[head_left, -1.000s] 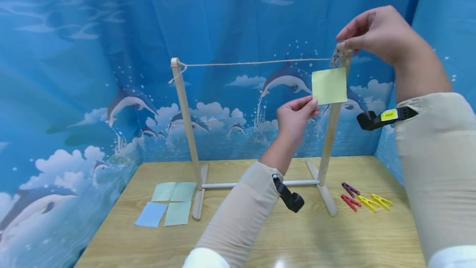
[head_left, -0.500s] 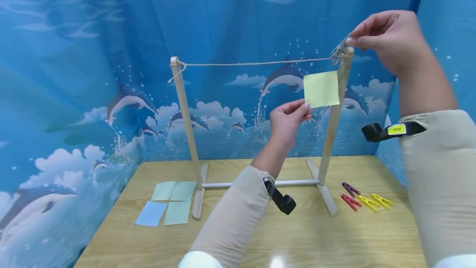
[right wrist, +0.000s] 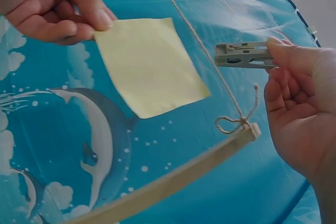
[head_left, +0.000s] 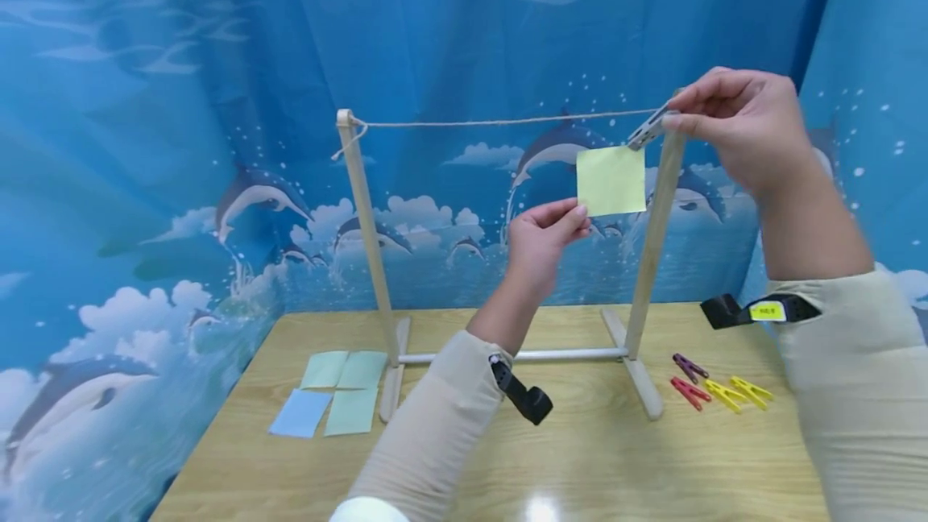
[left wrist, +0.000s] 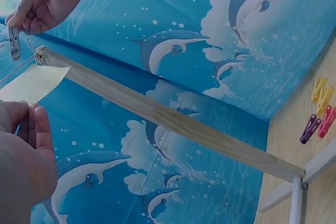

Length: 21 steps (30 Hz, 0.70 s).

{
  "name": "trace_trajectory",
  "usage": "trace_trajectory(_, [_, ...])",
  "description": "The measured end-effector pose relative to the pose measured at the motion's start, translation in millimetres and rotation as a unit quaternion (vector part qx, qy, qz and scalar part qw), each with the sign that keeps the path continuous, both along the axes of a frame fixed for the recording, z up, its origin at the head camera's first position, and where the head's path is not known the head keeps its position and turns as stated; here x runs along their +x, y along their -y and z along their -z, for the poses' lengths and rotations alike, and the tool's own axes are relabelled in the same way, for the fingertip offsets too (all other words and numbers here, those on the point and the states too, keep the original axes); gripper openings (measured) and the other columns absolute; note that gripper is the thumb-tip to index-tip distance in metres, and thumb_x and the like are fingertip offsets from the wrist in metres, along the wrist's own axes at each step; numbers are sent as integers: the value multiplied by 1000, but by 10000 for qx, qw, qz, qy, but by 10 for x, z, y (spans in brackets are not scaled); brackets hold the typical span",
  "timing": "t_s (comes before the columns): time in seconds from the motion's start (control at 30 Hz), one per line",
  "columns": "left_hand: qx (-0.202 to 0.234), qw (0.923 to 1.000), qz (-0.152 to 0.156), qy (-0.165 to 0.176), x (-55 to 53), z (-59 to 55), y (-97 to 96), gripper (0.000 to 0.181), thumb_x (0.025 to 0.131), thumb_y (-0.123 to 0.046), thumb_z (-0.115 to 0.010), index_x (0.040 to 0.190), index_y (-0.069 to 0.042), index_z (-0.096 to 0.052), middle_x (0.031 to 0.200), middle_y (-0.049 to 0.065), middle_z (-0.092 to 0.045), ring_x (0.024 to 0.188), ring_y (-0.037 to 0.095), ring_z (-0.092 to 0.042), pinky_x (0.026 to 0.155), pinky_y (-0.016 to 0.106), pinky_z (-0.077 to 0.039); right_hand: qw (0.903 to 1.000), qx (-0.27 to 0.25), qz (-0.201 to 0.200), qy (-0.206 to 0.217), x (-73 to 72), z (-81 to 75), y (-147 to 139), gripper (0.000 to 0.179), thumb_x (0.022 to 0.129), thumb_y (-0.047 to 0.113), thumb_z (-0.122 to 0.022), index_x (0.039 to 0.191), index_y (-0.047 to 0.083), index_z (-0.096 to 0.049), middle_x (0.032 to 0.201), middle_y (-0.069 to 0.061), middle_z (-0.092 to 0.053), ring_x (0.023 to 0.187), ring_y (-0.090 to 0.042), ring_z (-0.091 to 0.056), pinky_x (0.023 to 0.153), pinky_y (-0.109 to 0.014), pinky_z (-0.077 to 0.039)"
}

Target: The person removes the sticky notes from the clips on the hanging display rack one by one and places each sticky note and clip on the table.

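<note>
My left hand (head_left: 536, 242) pinches a yellow sticky note (head_left: 611, 181) by its lower left corner, just below the string. A grey clothespin (right wrist: 242, 55) is pinched by its handle end between thumb and fingers of my right hand (head_left: 750, 123). Its nose points down and left, overlapping the note's upper right corner in the head view. In the right wrist view the clothespin's nose lies beside the string (right wrist: 197, 35), apart from the note. The string runs between two wooden posts (head_left: 656, 240), tied in a bow at the right one.
Several pale green notes (head_left: 350, 412) and a blue note (head_left: 300, 413) lie on the table's left side. Purple (head_left: 689, 367), red (head_left: 690, 392) and yellow clothespins (head_left: 726, 396) lie on the right. A white bar (head_left: 569, 355) joins the stand's feet. A dolphin-print curtain hangs behind.
My left hand has carried the yellow note left and slightly down, away from the right post. My right hand has come down, lowering the clothespin from above the string toward the note's upper corner.
</note>
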State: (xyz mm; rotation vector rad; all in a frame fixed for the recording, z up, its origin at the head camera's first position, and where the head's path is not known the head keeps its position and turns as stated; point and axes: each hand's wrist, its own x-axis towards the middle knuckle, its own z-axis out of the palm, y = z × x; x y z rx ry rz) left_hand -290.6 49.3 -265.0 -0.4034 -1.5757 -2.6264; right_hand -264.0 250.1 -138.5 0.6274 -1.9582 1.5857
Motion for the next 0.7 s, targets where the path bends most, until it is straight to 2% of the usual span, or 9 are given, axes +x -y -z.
trace_trajectory(0.17, [-97,9998,11,-156,39,11,91,14,88,-13,-73,99,-6,-76,95,20,-71,79,19,-70,78,31,-58,9999,-92,35,26,25,127,106,26,83,7,-77,102,-10,-70,98,-10,-63,88,-19,-57,79,-13,-52])
trace_trajectory(0.4, [-201,9995,59,-236,75,25,160,13,87,-11,-73,98,-4,-76,93,20,-71,76,16,-70,77,32,-59,9947,931,435,92,41,298,151,23,87,9,-74,109,0,-72,98,-5,-63,80,-17,-57,70,-11,-51])
trace_trajectory(0.53, [-250,9995,79,-169,89,40,205,13,87,-12,-74,97,-5,-76,90,17,-71,75,17,-70,77,33,-59,9922,1154,456,113,57,380,162,27,88,9,-73,113,2,-71,100,-6,-60,81,-18,-56,66,-11,-51])
trace_trajectory(0.7, [-364,9991,83,-202,98,70,293,13,87,-13,-74,98,-5,-76,90,18,-71,76,18,-69,77,34,-59,9909,1313,275,109,97,461,193,32,87,6,-73,119,2,-68,105,-5,-63,86,-14,-63,74,-11,-52])
